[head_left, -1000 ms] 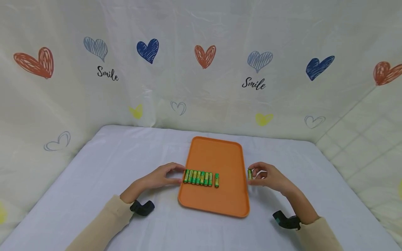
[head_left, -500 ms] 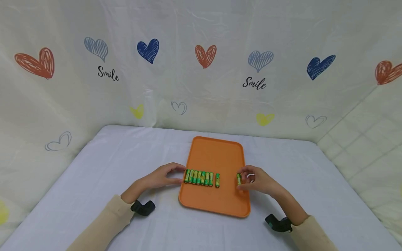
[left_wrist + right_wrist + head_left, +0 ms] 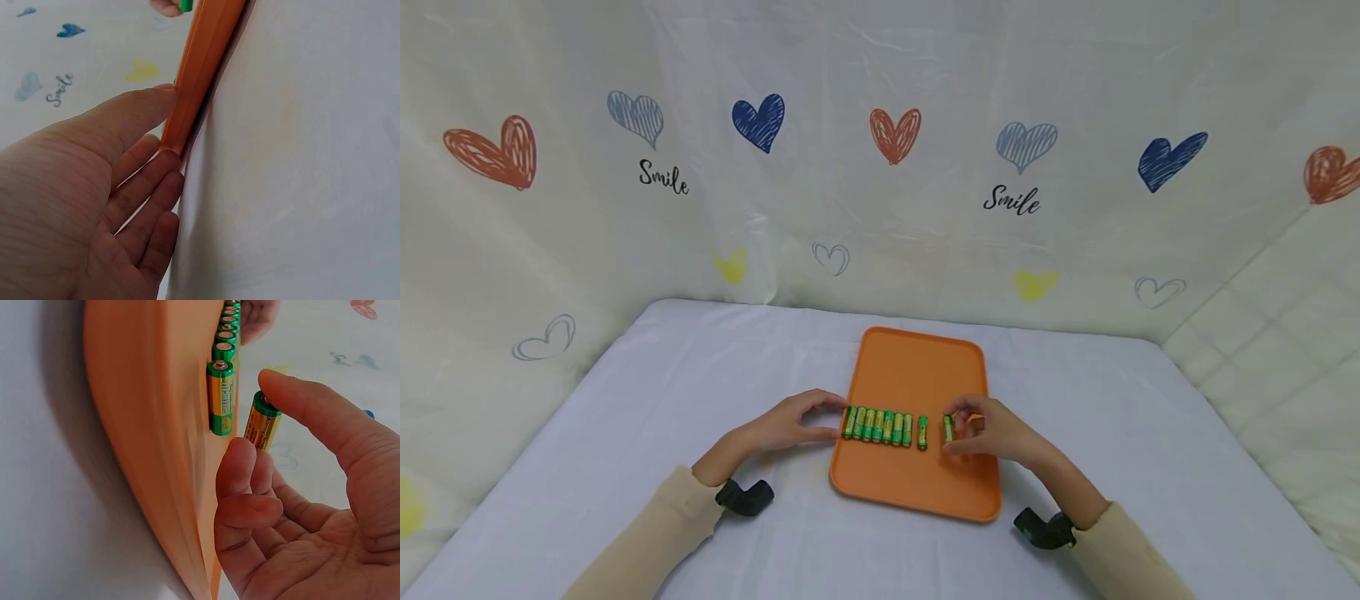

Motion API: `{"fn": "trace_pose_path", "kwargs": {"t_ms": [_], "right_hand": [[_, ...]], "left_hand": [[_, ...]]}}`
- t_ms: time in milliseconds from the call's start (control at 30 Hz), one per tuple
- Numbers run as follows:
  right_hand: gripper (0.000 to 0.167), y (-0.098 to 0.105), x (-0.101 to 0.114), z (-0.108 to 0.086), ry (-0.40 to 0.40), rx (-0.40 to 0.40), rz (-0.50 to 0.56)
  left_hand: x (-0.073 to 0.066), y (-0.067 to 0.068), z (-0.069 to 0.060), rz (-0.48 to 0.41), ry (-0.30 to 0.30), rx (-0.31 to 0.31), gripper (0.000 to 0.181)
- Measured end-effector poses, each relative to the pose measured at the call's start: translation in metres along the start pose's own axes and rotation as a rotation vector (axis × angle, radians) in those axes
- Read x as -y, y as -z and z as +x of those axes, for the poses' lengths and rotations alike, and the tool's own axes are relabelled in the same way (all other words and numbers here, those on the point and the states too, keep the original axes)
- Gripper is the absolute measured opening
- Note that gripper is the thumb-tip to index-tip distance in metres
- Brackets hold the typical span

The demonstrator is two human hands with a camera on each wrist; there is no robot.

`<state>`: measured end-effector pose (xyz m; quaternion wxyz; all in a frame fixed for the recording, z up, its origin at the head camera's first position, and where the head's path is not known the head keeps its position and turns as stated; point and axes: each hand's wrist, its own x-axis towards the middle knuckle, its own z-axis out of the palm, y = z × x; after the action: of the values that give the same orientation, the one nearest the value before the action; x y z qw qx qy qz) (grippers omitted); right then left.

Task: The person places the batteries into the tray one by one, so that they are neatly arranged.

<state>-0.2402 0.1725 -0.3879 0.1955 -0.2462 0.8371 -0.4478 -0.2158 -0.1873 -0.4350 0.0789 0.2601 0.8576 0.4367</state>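
Observation:
A green and gold battery [image 3: 262, 422] is pinched end to end between the thumb and fingers of my right hand [image 3: 996, 431], above the right part of the orange tray [image 3: 917, 483]. Just left of it a single battery [image 3: 922, 432] lies apart on the tray, printed in green and gold. Beyond that, several more batteries [image 3: 877, 426] form a close side-by-side row reaching the tray's left edge. My left hand [image 3: 793, 419] rests at that edge, thumb and fingers spread and relaxed. In the left wrist view, the fingertips [image 3: 164, 94] touch the tray's outer side.
The tray lies on a table with a white cloth [image 3: 760, 550]. Behind it hangs a pale curtain [image 3: 925, 233] printed with hearts and "Smile". A black wrist device [image 3: 745, 497] sits on the left wrist, and a matching wrist device [image 3: 1045, 529] on the right.
My right hand has carried its battery leftward from outside the tray's right edge to over the tray, close to the single battery. The left hand has stayed in place.

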Motion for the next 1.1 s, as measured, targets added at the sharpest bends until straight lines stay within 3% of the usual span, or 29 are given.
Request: {"fn": "trace_pose_path", "kwargs": {"t_ms": [500, 1100], "right_hand": [[0.05, -0.012, 0.005, 0.012, 0.026, -0.018, -0.01], [0.047, -0.021, 0.001, 0.016, 0.065, 0.031, 0.038]], "left_hand": [[-0.001, 0.001, 0.0, 0.002, 0.006, 0.001, 0.05], [-0.001, 0.0, 0.0, 0.013, 0.002, -0.002, 0.05]]}}
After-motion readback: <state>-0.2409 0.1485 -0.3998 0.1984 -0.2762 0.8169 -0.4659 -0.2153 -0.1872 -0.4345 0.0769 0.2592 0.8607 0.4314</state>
